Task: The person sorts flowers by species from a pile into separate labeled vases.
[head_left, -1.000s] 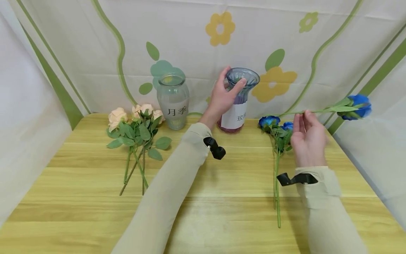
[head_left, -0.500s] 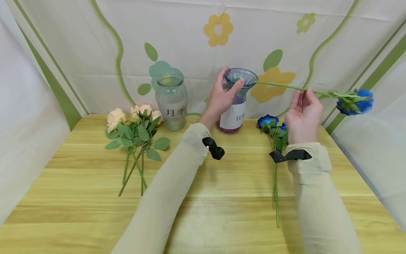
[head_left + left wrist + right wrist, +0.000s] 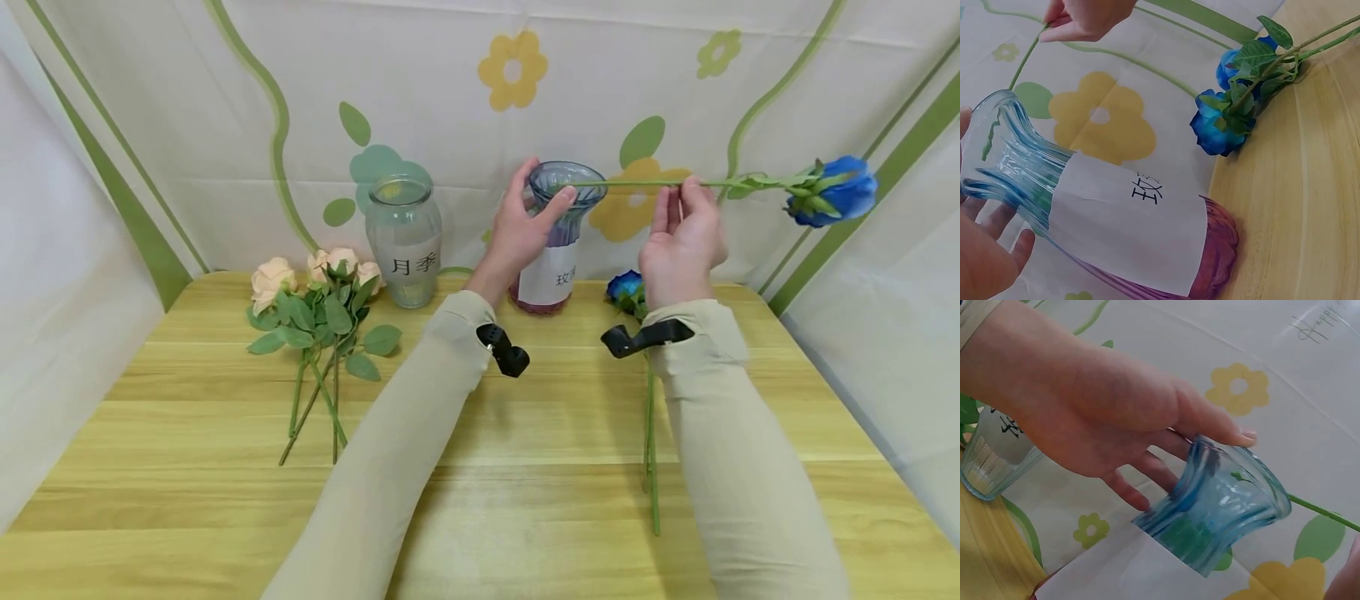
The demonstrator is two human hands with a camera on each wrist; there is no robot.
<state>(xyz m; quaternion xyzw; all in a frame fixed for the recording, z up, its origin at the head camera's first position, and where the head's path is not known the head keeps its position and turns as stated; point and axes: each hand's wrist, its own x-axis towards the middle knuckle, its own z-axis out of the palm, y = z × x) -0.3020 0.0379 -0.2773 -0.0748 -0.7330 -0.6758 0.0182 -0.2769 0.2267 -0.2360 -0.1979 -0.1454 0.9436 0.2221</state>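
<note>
My left hand [image 3: 521,229] grips the neck of a fluted glass vase [image 3: 573,225], blue above and purple at its base, with a white paper label [image 3: 1125,219]. The thumb lies at the rim. My right hand [image 3: 684,242] pinches the green stem of a blue rose [image 3: 832,192] in its fingertips. The stem lies nearly level, bloom to the right. Its cut end shows within the flared mouth in the left wrist view. More blue roses [image 3: 1216,131] lie on the table below my right hand, which partly hides them in the head view.
Left of the held vase stands a clear glass vase [image 3: 405,225] with its own label. Several peach-coloured roses [image 3: 273,279] with crossed stems lie on the wooden table [image 3: 495,525] at the left. A flower-printed cloth [image 3: 450,83] hangs behind.
My right hand has moved left and up with the blue rose, bringing the stem's end from beside the vase into its mouth. My left hand keeps its grip on the vase.
</note>
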